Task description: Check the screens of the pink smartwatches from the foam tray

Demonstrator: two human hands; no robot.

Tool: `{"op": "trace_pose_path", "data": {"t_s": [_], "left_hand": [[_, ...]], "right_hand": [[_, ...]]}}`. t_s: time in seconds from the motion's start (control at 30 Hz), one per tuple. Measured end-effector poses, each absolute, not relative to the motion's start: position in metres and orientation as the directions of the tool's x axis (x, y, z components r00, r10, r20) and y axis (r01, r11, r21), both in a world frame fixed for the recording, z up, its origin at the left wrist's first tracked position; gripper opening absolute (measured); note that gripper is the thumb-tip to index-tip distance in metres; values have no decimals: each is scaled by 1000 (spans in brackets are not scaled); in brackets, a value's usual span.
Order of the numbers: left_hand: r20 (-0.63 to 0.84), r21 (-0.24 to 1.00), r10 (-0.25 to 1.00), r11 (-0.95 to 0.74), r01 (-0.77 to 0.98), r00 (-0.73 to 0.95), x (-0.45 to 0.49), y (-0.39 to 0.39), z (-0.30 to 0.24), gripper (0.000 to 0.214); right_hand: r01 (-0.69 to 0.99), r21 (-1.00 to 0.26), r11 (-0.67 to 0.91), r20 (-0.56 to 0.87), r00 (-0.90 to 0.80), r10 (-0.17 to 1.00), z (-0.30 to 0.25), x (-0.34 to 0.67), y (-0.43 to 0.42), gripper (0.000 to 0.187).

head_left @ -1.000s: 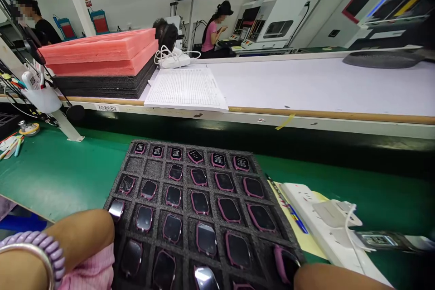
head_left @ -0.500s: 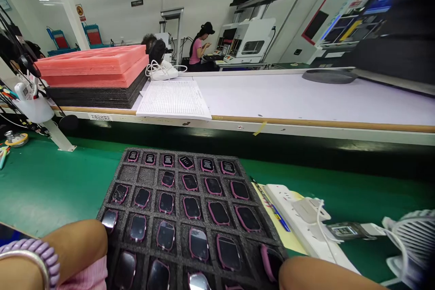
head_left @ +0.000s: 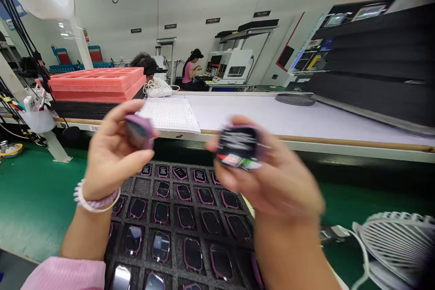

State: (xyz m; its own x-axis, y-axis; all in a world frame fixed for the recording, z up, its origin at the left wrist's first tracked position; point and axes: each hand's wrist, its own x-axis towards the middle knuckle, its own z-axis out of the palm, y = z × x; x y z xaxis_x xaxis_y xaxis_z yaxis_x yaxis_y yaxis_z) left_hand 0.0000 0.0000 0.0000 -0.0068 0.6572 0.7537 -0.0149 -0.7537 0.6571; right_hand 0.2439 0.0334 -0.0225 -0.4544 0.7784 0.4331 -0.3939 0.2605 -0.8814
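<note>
My left hand [head_left: 110, 154] is raised in front of me, fingers closed round a pink-rimmed watch body [head_left: 137, 130]. My right hand [head_left: 272, 176], blurred by motion, grips a second watch body [head_left: 239, 147] with its dark back and a label facing me. Both hands hover above a black foam tray [head_left: 176, 231] on the green bench. Its pockets hold several pink-rimmed watch bodies, screen up in the near rows, back up in the far row.
A white fan [head_left: 397, 240] sits at the right on the green mat [head_left: 34, 199]. Beyond lies a white conveyor table [head_left: 288, 115] with a ruled sheet [head_left: 169, 114] and stacked pink and black foam [head_left: 98, 84]. Black foam trays [head_left: 377, 63] stack at the right. People work at the back.
Both hands have come up from below the frame's edge, each now holding a watch body. The camera has tilted up and to the right; the fan has come into view.
</note>
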Motion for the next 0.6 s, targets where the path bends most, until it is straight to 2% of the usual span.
{"op": "trace_pose_path", "data": {"t_s": [0.07, 0.17, 0.23, 0.37, 0.6], "left_hand": [[698, 716, 716, -698, -16, -13, 10, 18, -8, 55], [586, 809, 810, -585, -55, 9, 20, 43, -22, 59], [537, 841, 842, -532, -93, 41, 21, 53, -28, 66], [507, 858, 859, -494, -140, 70, 20, 59, -31, 75], [518, 851, 853, -507, -134, 64, 25, 59, -32, 57]], "right_hand": [[-446, -877, 176, 402, -484, 777, -23, 231, 45, 60], [-474, -879, 41, 313, -510, 801, -28, 216, 64, 58], [-476, -879, 9, 281, -504, 817, -33, 212, 73, 59], [-466, -884, 33, 285, -482, 828, -37, 213, 80, 55], [-444, -887, 124, 351, -477, 806, -39, 210, 79, 57]]}}
